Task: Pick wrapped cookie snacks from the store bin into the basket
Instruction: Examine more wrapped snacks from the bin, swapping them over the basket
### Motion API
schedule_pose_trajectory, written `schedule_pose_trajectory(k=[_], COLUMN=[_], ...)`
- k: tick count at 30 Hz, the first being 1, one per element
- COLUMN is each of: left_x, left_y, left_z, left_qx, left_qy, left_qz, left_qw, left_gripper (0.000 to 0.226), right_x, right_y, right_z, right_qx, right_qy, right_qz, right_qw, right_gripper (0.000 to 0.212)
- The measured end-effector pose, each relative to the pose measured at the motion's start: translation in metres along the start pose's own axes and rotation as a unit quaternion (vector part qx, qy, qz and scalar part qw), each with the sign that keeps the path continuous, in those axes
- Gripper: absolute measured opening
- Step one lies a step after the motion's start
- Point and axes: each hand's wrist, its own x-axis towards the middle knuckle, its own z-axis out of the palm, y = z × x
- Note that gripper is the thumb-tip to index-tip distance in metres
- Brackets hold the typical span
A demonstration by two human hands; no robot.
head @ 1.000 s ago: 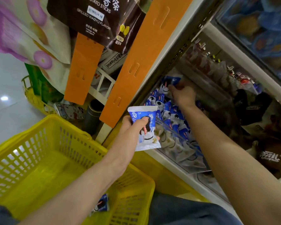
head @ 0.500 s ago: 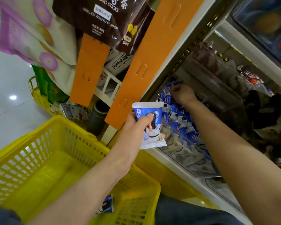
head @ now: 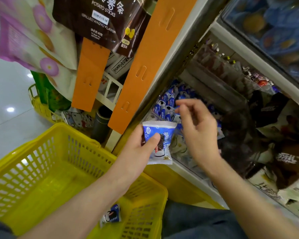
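My left hand (head: pixel 135 152) grips a blue-and-white wrapped cookie snack (head: pixel 162 130) with the thumb across its front, holding it upright above the far rim of the yellow basket (head: pixel 41 169). One more wrapped cookie (head: pixel 110 216) lies on the basket floor near the front corner. The store bin's pile of blue cookie packets (head: pixel 166 100) sits on the shelf just beyond. My right hand (head: pixel 197 133) hovers in front of that bin, blurred, fingers loosely curled, with no packet visible in it.
Orange hanging strips (head: pixel 141 75) and a brown potato-stick bag (head: pixel 100 19) hang left of the shelf upright. Dark snack bags (head: pixel 274 152) fill the shelf to the right. A second yellow basket (head: pixel 40 107) stands on the floor at the back left.
My right hand has pulled back out of the bin toward me and now hangs beside the left hand. The left hand still holds the same packet.
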Motion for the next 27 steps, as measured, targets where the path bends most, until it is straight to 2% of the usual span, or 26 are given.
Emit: schedule_pose_trajectory(k=[3, 8, 12, 14, 16, 18, 21, 24, 26, 27], left_x=[-0.01, -0.025, -0.031, -0.033, -0.035, -0.037, -0.038, -0.042, -0.044, -0.044], left_y=[-0.007, -0.015, -0.02, -0.023, -0.026, -0.028, -0.029, -0.031, -0.031, -0.031], left_z=[0.0, -0.008, -0.019, -0.026, -0.033, -0.037, -0.042, -0.044, -0.044, -0.044], left_qx=[0.046, 0.085, 0.095, 0.105, 0.127, 0.146, 0.136, 0.118, 0.093, 0.075], left_qy=[-0.009, -0.005, 0.008, 0.03, 0.058, 0.079, 0.096, 0.096, 0.101, 0.104], left_qz=[0.014, 0.001, 0.002, -0.008, -0.01, -0.009, -0.029, -0.064, -0.086, -0.101], left_qw=[0.999, 0.996, 0.995, 0.994, 0.99, 0.986, 0.986, 0.986, 0.987, 0.987], left_gripper=[0.028, 0.024, 0.013, 0.005, 0.011, 0.018, 0.029, 0.037, 0.036, 0.032], right_x=[-0.043, -0.073, -0.079, -0.081, -0.083, -0.086, -0.089, -0.089, -0.09, -0.09], right_y=[-0.008, -0.003, 0.0, -0.002, -0.004, -0.006, -0.006, -0.004, -0.002, -0.002], right_z=[0.008, 0.022, 0.03, 0.034, 0.038, 0.04, 0.039, 0.038, 0.038, 0.04], right_qx=[0.034, 0.131, 0.237, 0.257, 0.245, 0.191, 0.025, -0.086, -0.109, -0.099], right_qy=[-0.043, -0.104, -0.159, -0.186, -0.208, -0.213, -0.184, -0.172, -0.174, -0.18], right_qz=[0.003, 0.156, 0.264, 0.278, 0.249, 0.192, 0.003, -0.156, -0.197, -0.184], right_qw=[0.998, 0.973, 0.922, 0.907, 0.914, 0.939, 0.983, 0.969, 0.959, 0.961], right_gripper=[0.017, 0.008, 0.012, 0.012, 0.013, 0.011, 0.016, 0.017, 0.016, 0.015])
